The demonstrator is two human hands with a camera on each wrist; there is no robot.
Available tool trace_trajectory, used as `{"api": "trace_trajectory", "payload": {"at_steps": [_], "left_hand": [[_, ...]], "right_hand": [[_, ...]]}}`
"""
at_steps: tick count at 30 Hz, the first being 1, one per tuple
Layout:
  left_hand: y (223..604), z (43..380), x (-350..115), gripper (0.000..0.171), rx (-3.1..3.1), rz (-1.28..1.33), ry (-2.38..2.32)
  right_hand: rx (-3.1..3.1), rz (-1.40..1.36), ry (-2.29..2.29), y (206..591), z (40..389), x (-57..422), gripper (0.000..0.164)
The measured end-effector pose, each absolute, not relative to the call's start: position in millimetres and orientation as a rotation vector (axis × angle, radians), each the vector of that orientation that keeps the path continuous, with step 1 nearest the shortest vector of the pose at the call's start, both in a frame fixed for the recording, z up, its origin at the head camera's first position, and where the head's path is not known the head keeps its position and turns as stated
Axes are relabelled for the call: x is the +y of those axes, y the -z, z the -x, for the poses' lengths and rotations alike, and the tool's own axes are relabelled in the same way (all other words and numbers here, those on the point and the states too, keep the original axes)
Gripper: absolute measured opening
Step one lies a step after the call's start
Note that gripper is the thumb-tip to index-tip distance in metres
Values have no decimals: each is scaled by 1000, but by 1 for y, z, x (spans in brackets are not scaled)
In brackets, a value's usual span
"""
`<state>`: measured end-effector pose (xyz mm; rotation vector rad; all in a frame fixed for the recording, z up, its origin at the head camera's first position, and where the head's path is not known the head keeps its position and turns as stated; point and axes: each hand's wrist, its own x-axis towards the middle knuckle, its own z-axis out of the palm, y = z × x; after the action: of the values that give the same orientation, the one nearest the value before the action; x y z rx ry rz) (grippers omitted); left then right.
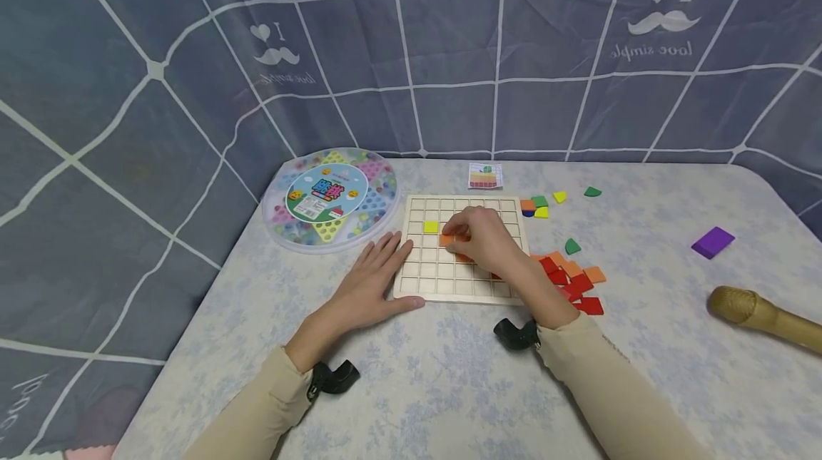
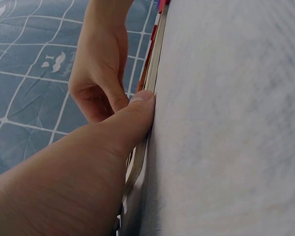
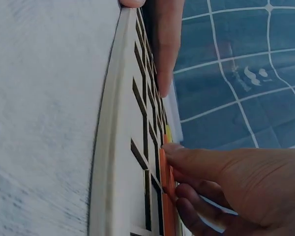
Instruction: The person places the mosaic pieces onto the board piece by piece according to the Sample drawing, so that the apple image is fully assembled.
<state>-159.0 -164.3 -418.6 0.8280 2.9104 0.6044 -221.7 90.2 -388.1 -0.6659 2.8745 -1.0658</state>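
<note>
A pale wooden grid board (image 1: 424,286) lies on the table between both hands. My left hand (image 1: 369,282) rests along its left edge with straight, spread fingers, the thumb at the front corner. Over the middle of the board, my right hand (image 1: 488,239) pinches an orange square tile (image 1: 446,239) between thumb and fingertips. Another orange tile (image 1: 462,258) shows beneath that hand. One yellow tile (image 1: 431,227) sits in a grid cell to the left of the right fingertips. Part of the board is hidden under the right hand and forearm.
Red and orange tiles (image 1: 592,305) lie in a loose pile right of the board. Behind them are green, yellow and blue pieces (image 1: 541,212). A small pattern card (image 1: 484,175) and a round game box (image 1: 379,225) stand behind. Farther right are a purple block (image 1: 713,242) and a wooden stick (image 1: 764,316).
</note>
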Motion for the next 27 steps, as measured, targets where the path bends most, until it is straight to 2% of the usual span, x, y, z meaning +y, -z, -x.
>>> {"api": "trace_trajectory", "payload": {"at_steps": [5,16,21,27], "left_hand": [[419,159,-165,101,2915,-821,-607],[417,160,-164,101,2922,-844,-628],[418,161,-167,101,2925,-833,-629],[418,158,-166,101,2917,-836,-638]], "right_hand": [[2895,610,1106,384,227,100,24],[3055,247,1168,370,243,159,32],[3069,123,1070,378,247,171,38],[3137,100,1005,392,248,177,32]]}}
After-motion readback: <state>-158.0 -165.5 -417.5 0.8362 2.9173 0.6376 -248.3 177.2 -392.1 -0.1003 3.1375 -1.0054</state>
